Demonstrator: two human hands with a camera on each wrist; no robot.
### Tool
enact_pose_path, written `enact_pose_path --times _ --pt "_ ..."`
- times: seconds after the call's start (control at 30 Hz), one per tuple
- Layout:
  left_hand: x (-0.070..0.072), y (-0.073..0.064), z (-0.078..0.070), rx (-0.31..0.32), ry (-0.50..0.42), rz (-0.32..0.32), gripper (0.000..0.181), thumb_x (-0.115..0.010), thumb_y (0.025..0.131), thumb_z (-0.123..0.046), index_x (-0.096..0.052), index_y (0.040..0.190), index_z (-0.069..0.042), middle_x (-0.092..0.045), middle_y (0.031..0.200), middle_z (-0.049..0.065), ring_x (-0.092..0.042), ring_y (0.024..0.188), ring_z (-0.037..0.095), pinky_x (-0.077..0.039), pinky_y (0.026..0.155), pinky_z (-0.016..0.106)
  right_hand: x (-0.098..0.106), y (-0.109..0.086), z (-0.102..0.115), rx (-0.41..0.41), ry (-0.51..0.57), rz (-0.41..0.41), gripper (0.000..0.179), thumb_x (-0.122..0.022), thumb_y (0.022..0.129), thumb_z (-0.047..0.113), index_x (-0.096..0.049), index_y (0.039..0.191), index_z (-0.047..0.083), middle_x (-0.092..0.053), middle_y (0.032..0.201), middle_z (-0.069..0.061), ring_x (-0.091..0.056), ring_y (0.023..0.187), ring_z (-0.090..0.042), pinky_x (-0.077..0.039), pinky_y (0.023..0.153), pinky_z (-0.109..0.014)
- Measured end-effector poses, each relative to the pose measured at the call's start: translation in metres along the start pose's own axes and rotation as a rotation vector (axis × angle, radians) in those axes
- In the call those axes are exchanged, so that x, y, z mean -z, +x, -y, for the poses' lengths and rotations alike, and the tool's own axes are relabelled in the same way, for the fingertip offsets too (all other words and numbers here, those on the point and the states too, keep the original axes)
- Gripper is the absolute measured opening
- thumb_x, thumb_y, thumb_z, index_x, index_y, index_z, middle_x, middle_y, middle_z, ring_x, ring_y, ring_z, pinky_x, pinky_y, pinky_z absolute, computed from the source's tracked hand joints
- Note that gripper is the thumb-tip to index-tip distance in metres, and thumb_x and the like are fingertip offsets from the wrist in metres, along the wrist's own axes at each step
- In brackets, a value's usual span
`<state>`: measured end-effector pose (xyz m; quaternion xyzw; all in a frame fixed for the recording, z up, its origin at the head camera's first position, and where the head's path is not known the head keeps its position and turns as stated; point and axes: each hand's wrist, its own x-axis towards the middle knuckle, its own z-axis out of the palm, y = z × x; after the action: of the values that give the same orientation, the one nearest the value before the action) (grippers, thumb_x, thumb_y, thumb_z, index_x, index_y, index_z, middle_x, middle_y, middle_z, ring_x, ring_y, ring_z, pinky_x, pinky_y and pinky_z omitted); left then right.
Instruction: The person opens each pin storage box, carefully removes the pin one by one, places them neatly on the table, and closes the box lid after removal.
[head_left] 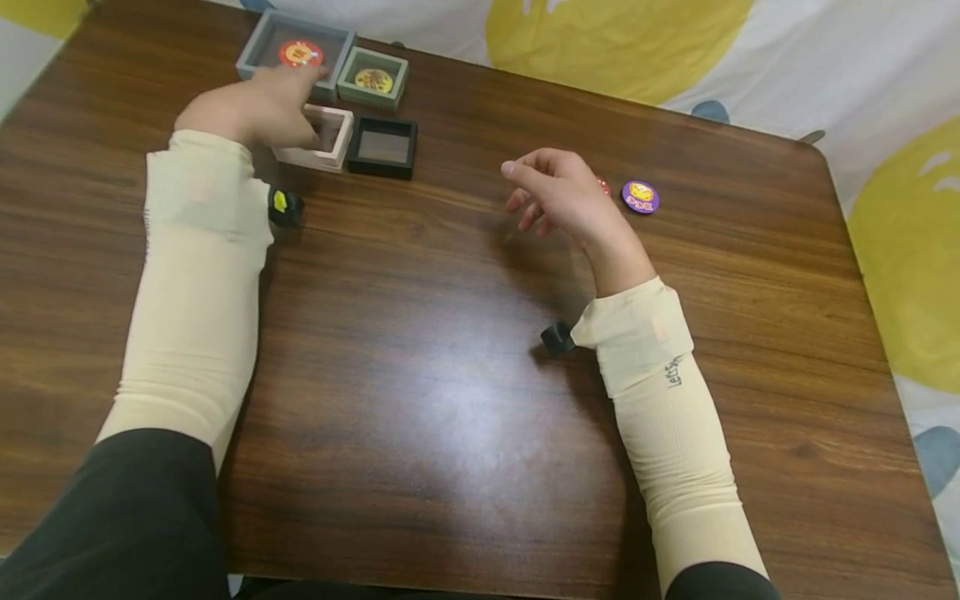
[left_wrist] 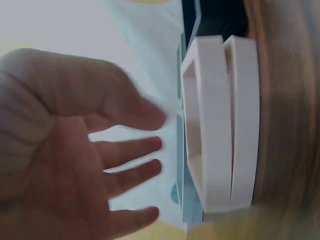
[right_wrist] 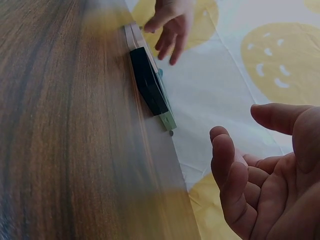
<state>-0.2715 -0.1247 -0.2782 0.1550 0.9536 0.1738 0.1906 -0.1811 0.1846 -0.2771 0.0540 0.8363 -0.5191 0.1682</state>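
My left hand [head_left: 251,107] hovers above a pale pink display frame [head_left: 341,143], its fingers spread and gripping nothing. In the left wrist view the pink frame [left_wrist: 217,122] stands apart from the fingers, with a narrow seam between its two layers. Behind it lies a larger blue-grey frame [head_left: 258,52] with a red and yellow round badge [head_left: 300,54] in it. A green frame [head_left: 348,92] beside that one bears a yellow badge [head_left: 374,80]. My right hand [head_left: 562,196] hangs over the table, fingers loosely bent, holding nothing; it partly hides a red badge [head_left: 603,185].
A black frame [head_left: 382,169] sits against the pink one's right side. To the right of my right hand is a purple round badge [head_left: 641,197]. The brown wooden table [head_left: 420,375] meets a patterned curtain [head_left: 787,58] at the back.
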Motion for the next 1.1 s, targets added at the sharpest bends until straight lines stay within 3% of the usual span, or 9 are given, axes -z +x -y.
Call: enact_pose_path --times 0.13,0.2,0.4,0.47,0.57,0.67,0.8,0.93,1.1 --pt "0.004 -0.003 0.008 0.004 -0.109 -0.073 0.083 -0.039 0.079 0.005 -0.002 0.153 -0.004 -0.02 0.154 0.027 -0.03 0.124 0.044 -0.032 0.1 0.058 0.0 0.0 0.0 -0.001 0.0 0.0 0.04 -0.056 0.094 0.033 -0.054 0.119 0.002 -0.064 0.07 0.002 -0.057 0.05 -0.01 -0.043 0.046 -0.022" --pt "0.004 -0.003 0.01 0.022 -0.128 -0.091 0.088 -0.04 0.073 0.008 -0.005 0.152 -0.003 -0.025 0.152 0.027 -0.033 0.116 0.042 -0.035 0.088 0.054 0.0 -0.001 0.0 0.0 -0.003 0.0 0.04 -0.056 0.094 0.033 -0.054 0.119 0.002 -0.064 0.07 0.002 -0.057 0.05 -0.01 -0.043 0.046 -0.022" --pt "0.003 0.003 0.019 0.053 -0.167 -0.135 0.101 -0.045 0.06 0.013 -0.009 0.153 -0.005 -0.031 0.15 0.025 -0.035 0.11 0.041 -0.039 0.072 0.048 0.0 -0.002 0.001 0.003 -0.004 0.0 0.039 -0.056 0.094 0.033 -0.054 0.118 0.002 -0.064 0.071 0.002 -0.057 0.05 -0.01 -0.043 0.046 -0.022" --pt "0.001 0.005 0.025 0.068 -0.189 -0.144 0.1 -0.044 0.061 0.012 -0.008 0.153 -0.006 -0.031 0.149 0.024 -0.035 0.112 0.04 -0.04 0.077 0.048 -0.001 -0.002 0.002 0.004 -0.002 0.002 0.039 -0.056 0.094 0.034 -0.055 0.118 0.003 -0.064 0.071 0.002 -0.057 0.051 -0.01 -0.043 0.047 -0.022" --pt "-0.002 0.008 0.034 0.085 -0.226 -0.134 0.095 -0.042 0.067 0.008 -0.003 0.153 -0.006 -0.023 0.155 0.023 -0.031 0.127 0.039 -0.037 0.1 0.051 -0.002 -0.003 0.003 0.005 0.002 0.006 0.039 -0.057 0.094 0.034 -0.055 0.118 0.003 -0.064 0.072 0.001 -0.057 0.051 -0.01 -0.043 0.047 -0.021" --pt "-0.002 0.01 0.04 0.078 -0.215 -0.109 0.086 -0.039 0.075 0.002 -0.002 0.152 -0.003 -0.016 0.156 0.024 -0.022 0.138 0.037 -0.021 0.116 0.054 -0.002 -0.003 0.004 0.009 0.005 0.008 0.038 -0.057 0.094 0.033 -0.055 0.118 0.003 -0.064 0.071 0.001 -0.057 0.051 -0.01 -0.044 0.047 -0.021" --pt "0.0 0.009 0.04 0.062 -0.08 -0.093 0.072 -0.037 0.081 -0.005 -0.015 0.149 0.003 -0.02 0.151 0.033 -0.022 0.137 0.049 -0.022 0.111 0.062 -0.002 -0.003 0.004 0.014 0.007 0.009 0.038 -0.056 0.094 0.032 -0.055 0.118 0.002 -0.064 0.07 0.002 -0.057 0.05 -0.01 -0.043 0.046 -0.021" --pt "0.003 0.004 0.039 0.137 0.024 -0.072 0.069 -0.036 0.086 -0.009 -0.012 0.151 -0.003 -0.008 0.152 0.035 -0.012 0.136 0.06 -0.022 0.103 0.073 -0.001 -0.003 0.004 0.011 0.013 0.011 0.038 -0.056 0.094 0.032 -0.055 0.118 0.002 -0.064 0.07 0.002 -0.057 0.05 -0.01 -0.043 0.046 -0.021" --pt "0.003 -0.002 0.04 0.206 0.024 -0.112 0.066 -0.039 0.086 -0.009 -0.023 0.149 -0.007 -0.009 0.149 0.039 -0.017 0.132 0.061 -0.024 0.1 0.073 -0.001 -0.003 0.002 0.009 0.012 0.014 0.038 -0.056 0.095 0.032 -0.054 0.118 0.002 -0.064 0.07 0.002 -0.057 0.05 -0.01 -0.043 0.047 -0.021"
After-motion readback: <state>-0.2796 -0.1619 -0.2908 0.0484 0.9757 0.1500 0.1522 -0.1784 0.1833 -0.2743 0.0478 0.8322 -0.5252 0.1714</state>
